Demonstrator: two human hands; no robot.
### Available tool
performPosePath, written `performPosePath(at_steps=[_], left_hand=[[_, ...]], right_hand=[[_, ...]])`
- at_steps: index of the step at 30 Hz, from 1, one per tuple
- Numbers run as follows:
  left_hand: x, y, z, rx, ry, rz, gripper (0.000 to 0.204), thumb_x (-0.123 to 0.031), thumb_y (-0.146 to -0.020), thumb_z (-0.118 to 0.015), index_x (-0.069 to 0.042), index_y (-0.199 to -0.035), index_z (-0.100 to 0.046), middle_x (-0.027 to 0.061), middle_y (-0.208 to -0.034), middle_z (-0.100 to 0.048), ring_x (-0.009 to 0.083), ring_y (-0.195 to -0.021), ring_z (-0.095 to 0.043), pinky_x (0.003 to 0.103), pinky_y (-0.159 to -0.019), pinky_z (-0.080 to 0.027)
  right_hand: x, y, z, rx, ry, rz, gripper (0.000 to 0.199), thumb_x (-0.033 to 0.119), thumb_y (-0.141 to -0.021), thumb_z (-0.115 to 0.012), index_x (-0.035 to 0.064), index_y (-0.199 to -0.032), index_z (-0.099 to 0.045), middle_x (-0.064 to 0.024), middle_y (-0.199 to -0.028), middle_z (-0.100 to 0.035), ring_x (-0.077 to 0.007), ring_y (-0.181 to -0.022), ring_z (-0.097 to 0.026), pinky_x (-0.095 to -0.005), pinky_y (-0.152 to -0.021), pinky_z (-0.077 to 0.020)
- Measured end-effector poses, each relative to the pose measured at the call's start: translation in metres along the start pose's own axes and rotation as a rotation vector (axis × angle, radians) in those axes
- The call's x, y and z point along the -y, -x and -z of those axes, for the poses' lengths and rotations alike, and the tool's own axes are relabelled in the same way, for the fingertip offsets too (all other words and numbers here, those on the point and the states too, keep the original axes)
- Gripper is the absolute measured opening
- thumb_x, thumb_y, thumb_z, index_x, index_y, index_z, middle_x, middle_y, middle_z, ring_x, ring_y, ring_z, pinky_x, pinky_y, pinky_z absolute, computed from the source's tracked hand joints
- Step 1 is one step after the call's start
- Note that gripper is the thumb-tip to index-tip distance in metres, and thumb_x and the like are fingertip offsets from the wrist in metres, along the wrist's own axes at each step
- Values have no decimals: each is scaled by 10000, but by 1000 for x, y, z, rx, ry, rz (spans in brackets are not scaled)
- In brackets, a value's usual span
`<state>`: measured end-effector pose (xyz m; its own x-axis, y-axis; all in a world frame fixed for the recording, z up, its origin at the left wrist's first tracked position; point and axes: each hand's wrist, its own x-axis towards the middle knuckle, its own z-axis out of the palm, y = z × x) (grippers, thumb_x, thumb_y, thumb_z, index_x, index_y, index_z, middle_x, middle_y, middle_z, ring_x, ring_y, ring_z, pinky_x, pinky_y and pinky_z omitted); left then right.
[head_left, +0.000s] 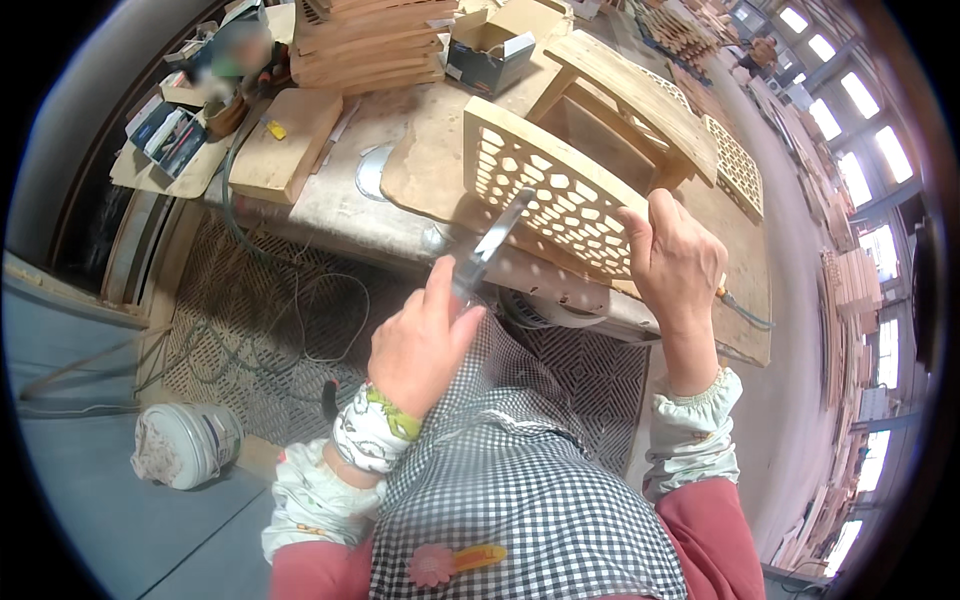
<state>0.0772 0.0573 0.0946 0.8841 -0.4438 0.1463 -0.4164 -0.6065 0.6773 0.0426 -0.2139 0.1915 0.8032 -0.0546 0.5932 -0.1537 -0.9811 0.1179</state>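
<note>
Steadying the latticed panel (548, 190) looks like half of this job, which seems to be cleaning the holes with a blade. It stands tilted on edge over the bench (330, 215), ahead of and between the hands, its pierced face turned toward the person. The right hand (675, 260) grips its right end, thumb on the near side and fingers curled in; the left hand (420, 345) is closed around the handle of a flat-bladed knife (500, 228). The blade points away from the body, its tip at the lattice, though whether it touches wood or sits in an opening cannot be told. To do this well, the right hand should hold firmly, with the lower edge braced on the brown board (430, 170) so the panel does not rock under pressure. The left hand would best make short, light strokes, flat to each hole's wall, since the thin webs between holes could chip if the blade is levered. The right thumb needs to stay out of the blade's line, and the strokes should not turn back toward the apron (510, 480). Turning the panel is probably safer than twisting the wrist to reach awkward corners.
</note>
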Motion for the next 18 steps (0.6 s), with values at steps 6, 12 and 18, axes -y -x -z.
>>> performPosePath(at_steps=[6, 12, 18], left_hand=[[-9, -21, -10, -58, -264, -41, 674, -354, -969, -727, -21, -1491, -460, 138, -872, -707, 345, -725, -731, 442, -600, -594], [-14, -31, -18, -73, -423, -31, 664, -350, -962, -733, -15, -1462, -452, 141, -788, -704, 325, -650, -735, 421, -547, -596], [-21, -39, -27, -136, -437, -16, 614, -341, -961, -731, -49, -1436, -473, 131, -787, -718, 325, -647, -735, 425, -550, -596]], right_hand=[[4, 2, -1, -9, 9, 30, 436, 444, -1021, -658, 100, -792, -519, -76, -689, -608, -284, -637, -663, -397, -561, -480], [6, 0, -9, -20, -11, 39, 433, 439, -1017, -665, 108, -785, -509, -63, -691, -611, -273, -633, -662, -393, -553, -473], [-3, -1, -10, -29, -11, 43, 447, 458, -1017, -665, 115, -778, -507, -52, -671, -605, -279, -605, -645, -391, -534, -458]])
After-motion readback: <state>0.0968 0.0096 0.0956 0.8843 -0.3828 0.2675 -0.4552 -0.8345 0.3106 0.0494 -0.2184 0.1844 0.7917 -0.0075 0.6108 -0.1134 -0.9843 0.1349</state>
